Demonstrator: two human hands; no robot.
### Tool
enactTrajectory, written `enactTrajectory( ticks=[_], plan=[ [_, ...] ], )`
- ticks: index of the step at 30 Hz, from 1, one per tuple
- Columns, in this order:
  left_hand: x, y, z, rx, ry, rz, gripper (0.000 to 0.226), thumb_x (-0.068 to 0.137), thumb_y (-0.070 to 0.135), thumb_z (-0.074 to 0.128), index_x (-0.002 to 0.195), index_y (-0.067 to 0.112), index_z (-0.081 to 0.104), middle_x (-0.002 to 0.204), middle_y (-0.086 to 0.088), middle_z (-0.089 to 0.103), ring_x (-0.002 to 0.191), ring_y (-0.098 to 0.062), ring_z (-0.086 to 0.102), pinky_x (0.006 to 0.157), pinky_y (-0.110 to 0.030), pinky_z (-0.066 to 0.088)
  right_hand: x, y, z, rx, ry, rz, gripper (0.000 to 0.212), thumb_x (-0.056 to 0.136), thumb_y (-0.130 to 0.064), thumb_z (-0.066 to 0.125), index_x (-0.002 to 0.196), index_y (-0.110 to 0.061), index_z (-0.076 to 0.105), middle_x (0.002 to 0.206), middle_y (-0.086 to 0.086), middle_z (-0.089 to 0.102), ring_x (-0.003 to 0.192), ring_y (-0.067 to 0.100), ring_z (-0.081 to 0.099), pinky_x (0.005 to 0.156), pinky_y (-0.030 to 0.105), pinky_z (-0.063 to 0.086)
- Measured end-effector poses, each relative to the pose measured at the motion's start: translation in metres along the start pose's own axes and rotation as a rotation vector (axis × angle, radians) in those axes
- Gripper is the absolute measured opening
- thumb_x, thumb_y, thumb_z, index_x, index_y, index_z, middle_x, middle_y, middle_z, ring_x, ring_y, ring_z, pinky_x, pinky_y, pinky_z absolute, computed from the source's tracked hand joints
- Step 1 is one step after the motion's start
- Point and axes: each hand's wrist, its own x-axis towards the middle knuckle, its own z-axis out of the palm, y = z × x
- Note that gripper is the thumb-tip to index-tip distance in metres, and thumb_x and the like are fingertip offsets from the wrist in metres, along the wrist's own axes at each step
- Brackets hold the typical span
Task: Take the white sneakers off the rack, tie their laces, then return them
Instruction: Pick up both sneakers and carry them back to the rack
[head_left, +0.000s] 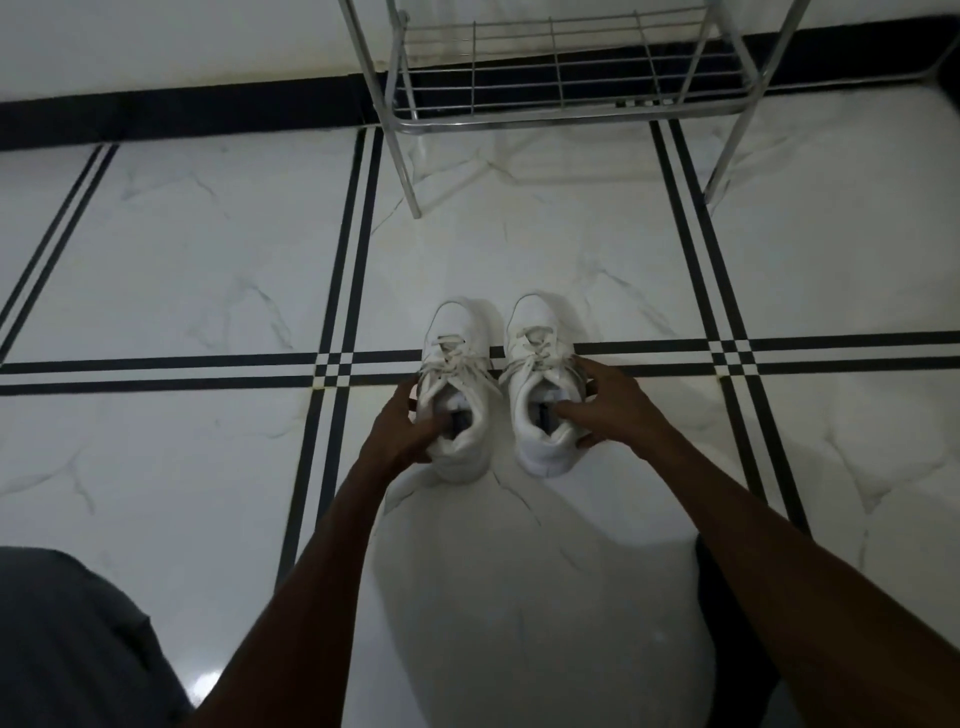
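White sneakers (493, 384) stood side by side on floor (208, 270), frame centre, toes toward rack (561, 78) at top. Left hand (405, 426), right hand (613, 405) each gripped one collar, fingers (569, 410) hooked inside.

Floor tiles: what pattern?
White marbled floor tiles with paired black stripes forming a grid; clear in the head view.

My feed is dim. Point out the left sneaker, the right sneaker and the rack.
left sneaker (453, 332): head view, on its toe cap.
right sneaker (534, 318): head view, on its toe cap.
rack (566, 115): head view, on the front rail of its bottom shelf.
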Motion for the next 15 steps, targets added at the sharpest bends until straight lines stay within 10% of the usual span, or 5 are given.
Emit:
enactTrajectory(
  ticks=[6,15],
  plan=[
    [0.002,0.009,0.013,-0.057,0.014,-0.031,0.076,0.091,0.022,0.075,0.156,0.030,0.037,0.125,-0.015,0.059,0.105,-0.035,0.068,0.067,-0.049,0.066,0.004,-0.002,0.011,0.003,0.070,-0.043,0.075,0.063,-0.033,0.082,0.134,-0.024,0.061,0.115,0.008,0.072,0.096,0.022,0.072,0.065,0.047,0.065],
    [0.006,0.034,0.046,0.000,0.175,0.113,0.077,0.080,0.055,0.066,0.152,0.037,0.045,0.125,-0.007,0.067,0.097,-0.023,0.073,0.064,-0.047,0.066,0.012,-0.001,-0.031,-0.024,0.104,-0.140,0.061,0.071,-0.024,0.078,0.129,-0.034,0.063,0.093,0.002,0.076,0.081,0.018,0.073,0.057,0.045,0.064]
  ],
)
